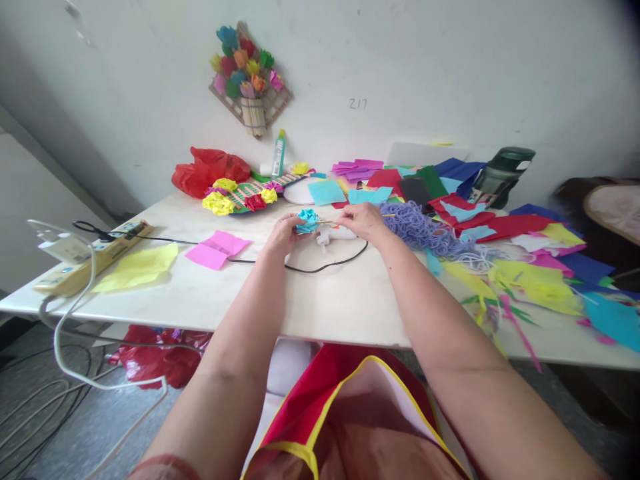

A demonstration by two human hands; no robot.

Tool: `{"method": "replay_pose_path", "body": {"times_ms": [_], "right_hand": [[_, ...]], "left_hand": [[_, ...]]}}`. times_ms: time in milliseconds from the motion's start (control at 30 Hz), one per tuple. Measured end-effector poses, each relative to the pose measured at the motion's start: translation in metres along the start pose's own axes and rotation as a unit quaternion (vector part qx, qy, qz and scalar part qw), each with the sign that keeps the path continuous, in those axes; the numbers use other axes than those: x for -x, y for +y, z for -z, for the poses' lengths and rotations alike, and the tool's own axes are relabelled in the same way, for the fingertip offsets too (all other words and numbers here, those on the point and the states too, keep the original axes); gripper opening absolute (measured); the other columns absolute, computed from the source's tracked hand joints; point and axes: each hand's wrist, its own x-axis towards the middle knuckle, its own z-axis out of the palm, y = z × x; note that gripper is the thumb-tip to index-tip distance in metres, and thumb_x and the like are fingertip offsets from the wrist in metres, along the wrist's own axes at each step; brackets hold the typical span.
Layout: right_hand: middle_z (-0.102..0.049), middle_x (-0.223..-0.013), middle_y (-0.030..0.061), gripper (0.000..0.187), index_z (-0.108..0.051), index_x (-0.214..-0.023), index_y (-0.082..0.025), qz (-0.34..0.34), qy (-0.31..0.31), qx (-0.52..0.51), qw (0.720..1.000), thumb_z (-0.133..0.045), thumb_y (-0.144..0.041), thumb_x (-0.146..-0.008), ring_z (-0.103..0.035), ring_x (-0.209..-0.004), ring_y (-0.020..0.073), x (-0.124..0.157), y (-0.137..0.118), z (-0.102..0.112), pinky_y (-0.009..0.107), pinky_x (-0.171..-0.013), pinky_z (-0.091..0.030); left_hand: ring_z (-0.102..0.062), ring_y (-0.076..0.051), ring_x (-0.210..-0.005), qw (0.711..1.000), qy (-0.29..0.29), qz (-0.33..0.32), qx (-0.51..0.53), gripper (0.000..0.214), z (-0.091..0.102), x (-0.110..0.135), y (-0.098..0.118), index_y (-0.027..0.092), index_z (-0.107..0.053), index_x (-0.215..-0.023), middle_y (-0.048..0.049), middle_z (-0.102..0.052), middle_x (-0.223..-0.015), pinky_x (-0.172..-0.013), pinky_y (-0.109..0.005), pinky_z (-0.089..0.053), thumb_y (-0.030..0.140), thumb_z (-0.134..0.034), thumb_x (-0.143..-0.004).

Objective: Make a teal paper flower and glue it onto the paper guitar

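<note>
Left fingers (294, 231) pinch blue paper flower (307, 220), right fingers (351, 215) its stick (331, 222) — white table (325, 297), pale wall (450, 67).

Left hand (284, 237) and right hand (364, 220) are bare, as are both forearms. A red garment (307, 393) with yellow piping fills the bottom centre of the frame; a reddish sleeve hem (160, 467) shows at lower left.

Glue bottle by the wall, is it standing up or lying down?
Standing up. The glue bottle stands on its base by the wall, with its yellow cap at the top.
</note>
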Motion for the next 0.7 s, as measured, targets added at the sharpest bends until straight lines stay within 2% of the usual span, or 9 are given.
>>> {"method": "replay_pose_path", "body": {"times_ms": [433,700], "right_hand": [[-0.071,-0.075,0.002,0.016,-0.073,-0.075,-0.022,0.025,-0.009,0.049,0.998,-0.062,-0.033,-0.077,-0.06,-0.072,0.0166,-0.0002,-0.0022,0.0061,0.026,-0.059,-0.032],[-0.07,-0.072,0.0007,0.018,-0.073,-0.076,-0.023,0.018,0.017,0.023,0.999,-0.06,-0.034,-0.078,-0.058,-0.068,0.0157,0.0004,-0.0018,0.0002,0.026,-0.059,-0.032]], "left_hand": [[-0.059,-0.015,-0.061,1.0,-0.005,0.005,-0.006,0.018,-0.0032,0.0019,0.0003,0.015,-0.053,-0.07,-0.0022,-0.061,-0.067,-0.057,-0.03,-0.054,0.011,-0.062,-0.055],[-0.059,-0.014,-0.06,1.0,-0.007,0.012,0.008,0.018,-0.0036,0.0037,0.0017,0.016,-0.052,-0.071,-0.0011,-0.06,-0.066,-0.057,-0.028,-0.053,0.011,-0.06,-0.055]]}}
